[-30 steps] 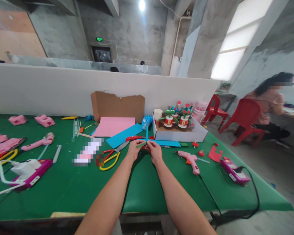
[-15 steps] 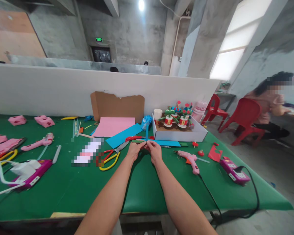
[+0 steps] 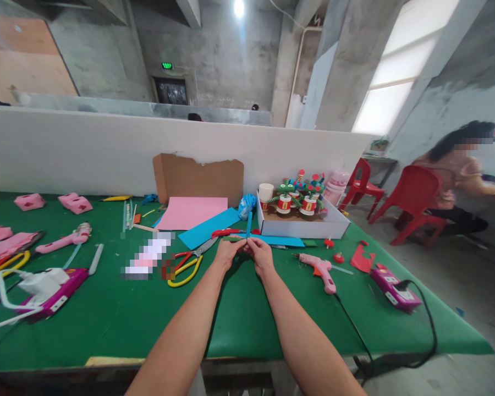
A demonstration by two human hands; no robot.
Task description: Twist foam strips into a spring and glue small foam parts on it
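Observation:
My left hand (image 3: 229, 254) and my right hand (image 3: 262, 255) meet over the middle of the table, fingertips nearly touching. Both are closed in a pinch on paper strips. A narrow blue paper strip (image 3: 248, 224) stands up between them, while a green paper strip (image 3: 233, 238) runs out flat to the left past my left fingers. The fingers hide the point where the strips come together. Just behind lie red-handled scissors (image 3: 223, 233) and a wide blue paper strip (image 3: 286, 241). Yellow-and-red-handled scissors (image 3: 187, 264) rest left of my left hand.
A pink glue gun (image 3: 322, 270) with a black cord lies at right, near a purple power strip (image 3: 396, 290). A white box (image 3: 309, 230) holds several paper-cup figures. Pink paper (image 3: 193, 213) leans at the back. Another purple power strip (image 3: 61, 294) is at left. A person sits far right.
My hands keep practically the same place and pinch; the blue strip leans slightly more to the right. At far right, the seated person's arm has stretched out further.

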